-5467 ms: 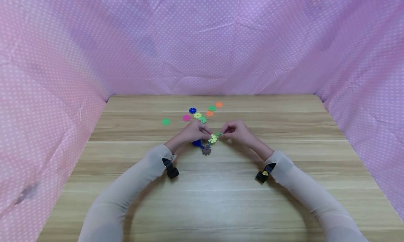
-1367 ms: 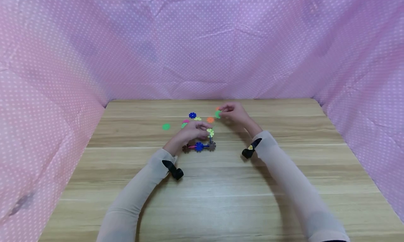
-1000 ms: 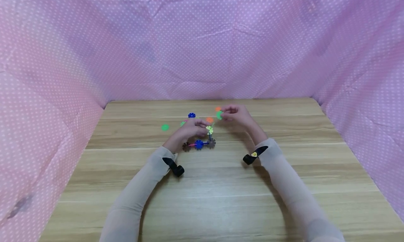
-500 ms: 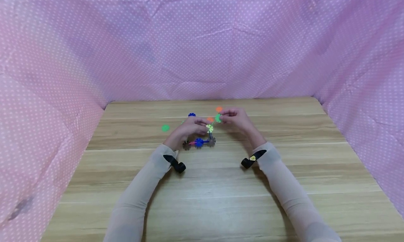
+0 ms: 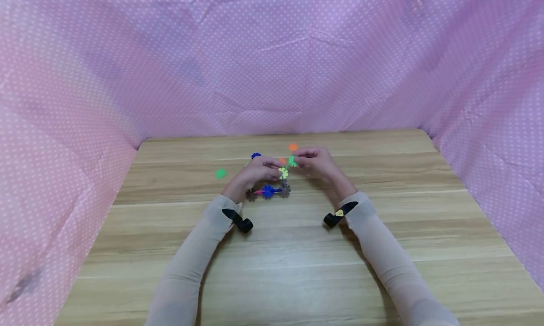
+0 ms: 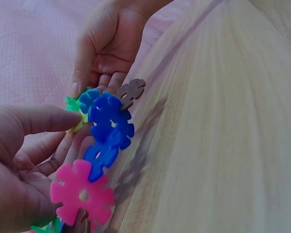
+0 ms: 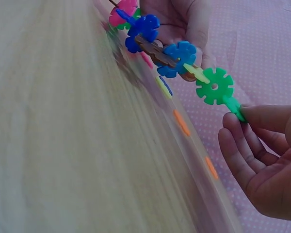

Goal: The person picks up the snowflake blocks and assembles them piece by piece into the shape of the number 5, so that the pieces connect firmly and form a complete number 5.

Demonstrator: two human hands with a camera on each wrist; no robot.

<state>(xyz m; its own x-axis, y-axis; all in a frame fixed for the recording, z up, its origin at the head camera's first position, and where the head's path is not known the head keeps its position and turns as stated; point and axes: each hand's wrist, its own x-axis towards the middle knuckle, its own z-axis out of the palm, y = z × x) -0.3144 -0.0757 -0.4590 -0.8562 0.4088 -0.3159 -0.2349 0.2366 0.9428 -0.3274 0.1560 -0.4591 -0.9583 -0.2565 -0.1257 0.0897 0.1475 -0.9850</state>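
A chain of slotted plastic snowflake discs hangs from my left hand, which pinches it near a yellow disc. Along the chain are a pink disc, blue discs and a brown disc. A green disc follows the yellow one towards the right end. My right hand pinches another green disc between thumb and forefinger, its edge in line with the first green disc's rim. The left hand's other fingers are partly hidden behind the chain.
Loose discs lie on the wooden table beyond the hands: a green disc at left, a blue disc, and an orange disc at the back. Pink dotted cloth encloses the table's back and sides.
The right hand took a green disc from the back of the table and brought it to the chain's green end. The left hand kept hold of the chain, now spread out more below it.
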